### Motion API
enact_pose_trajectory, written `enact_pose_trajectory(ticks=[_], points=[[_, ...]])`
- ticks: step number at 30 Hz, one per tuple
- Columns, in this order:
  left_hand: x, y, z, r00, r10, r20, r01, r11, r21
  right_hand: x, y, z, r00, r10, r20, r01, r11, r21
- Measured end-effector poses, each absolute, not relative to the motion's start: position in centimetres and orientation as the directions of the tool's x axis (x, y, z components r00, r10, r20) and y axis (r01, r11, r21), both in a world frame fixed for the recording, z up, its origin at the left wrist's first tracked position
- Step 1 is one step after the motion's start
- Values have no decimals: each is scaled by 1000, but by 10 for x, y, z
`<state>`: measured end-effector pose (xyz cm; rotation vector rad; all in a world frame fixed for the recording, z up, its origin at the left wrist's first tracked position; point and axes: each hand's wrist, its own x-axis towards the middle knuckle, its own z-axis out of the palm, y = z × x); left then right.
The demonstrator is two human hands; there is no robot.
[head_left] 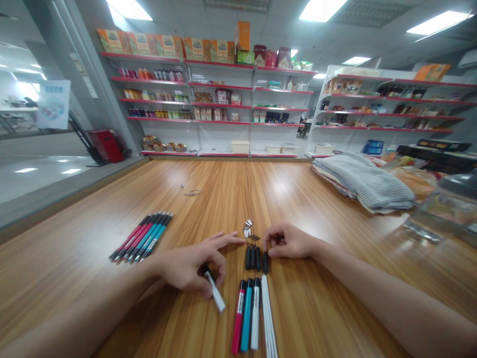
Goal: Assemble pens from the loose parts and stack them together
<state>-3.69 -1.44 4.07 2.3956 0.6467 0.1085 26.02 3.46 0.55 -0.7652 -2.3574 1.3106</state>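
My left hand (197, 263) grips a white pen barrel (215, 292) with a black end between thumb and curled finger, while its other fingers stretch toward the small parts. My right hand (288, 241) has its thumb and fingertips at the top of a black pen grip (265, 262). Several more black grips (252, 257) lie just left of it. Above them are small silver tips (248, 223), white pieces (247, 232) and dark springs (255, 237). Below lie a pink barrel (238, 318), a blue barrel (246, 315), a white barrel (255, 315) and thin white refills (268, 318).
Several whole pens (141, 236) in pink, blue and black lie in a row at left. A wire loop (193, 192) lies farther back. Folded striped cloth (365, 179) and a clear water container (443, 209) stand at right. Stocked shelves (219, 104) rise beyond the wooden table (298, 194).
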Motion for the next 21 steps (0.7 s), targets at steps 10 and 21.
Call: enact_pose_trajectory(ticks=[10,21], points=[[-38,-4,6,580,807,111,267,-317,910,250,35,-5,-549,804,229,452,516,-728],[-36,2,-7,387,894,226,156,-305,940,243,36,-10,-487,845,222,628,515,-583]])
